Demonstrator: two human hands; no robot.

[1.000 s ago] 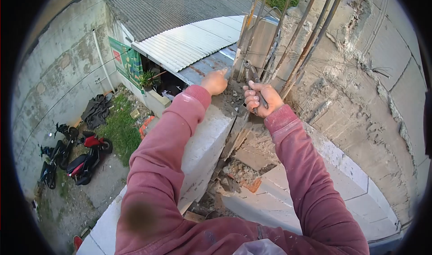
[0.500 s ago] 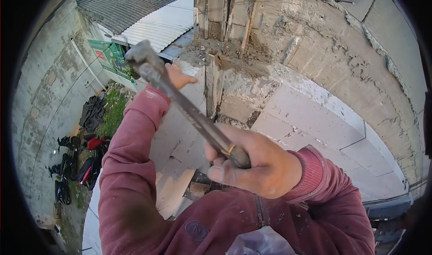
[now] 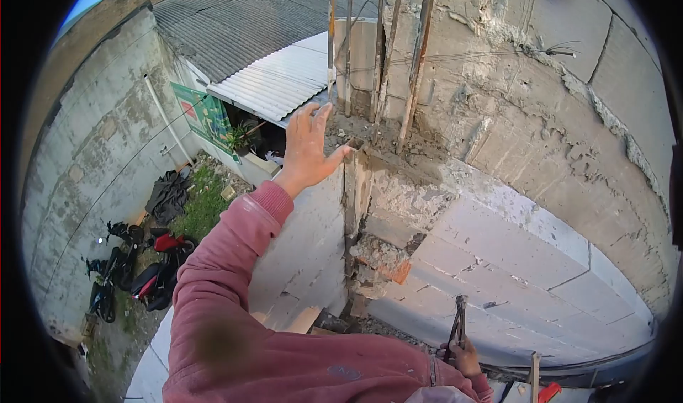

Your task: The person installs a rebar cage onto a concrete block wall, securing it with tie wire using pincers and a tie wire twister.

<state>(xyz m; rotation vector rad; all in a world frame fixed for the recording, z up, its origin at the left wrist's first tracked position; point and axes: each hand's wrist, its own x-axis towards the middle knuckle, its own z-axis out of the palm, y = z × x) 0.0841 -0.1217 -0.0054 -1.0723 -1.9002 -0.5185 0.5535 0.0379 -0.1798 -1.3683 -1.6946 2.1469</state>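
A person in a dusty pink sweatshirt (image 3: 306, 364) works at a wall corner above a yard. The left hand (image 3: 309, 147), just off the centre of the view toward 11 o'clock, is raised with its fingers extended and its thumb stretched out to the side, holding nothing. The thumb tip is beside the rough top of the corner (image 3: 359, 154); whether it touches cannot be told. At 5 o'clock, low by the body, the right hand (image 3: 466, 359) has its fingers closed around a dark, slender tool (image 3: 459, 317), which points upward in front of the pale block wall (image 3: 512, 250). Part of that grip is hidden.

Toward 12 o'clock, rusty steel bars (image 3: 416, 69) rise from the masonry beside a rough grey wall (image 3: 541, 118). A corrugated roof (image 3: 242, 26) spreads at 11 o'clock, with a green banner (image 3: 203, 118) beneath it at 10 o'clock. Motorcycles (image 3: 156, 275) stand below at 8 o'clock, near a strip of grass (image 3: 203, 211). A red object (image 3: 549, 392) shows between 4 and 5 o'clock.
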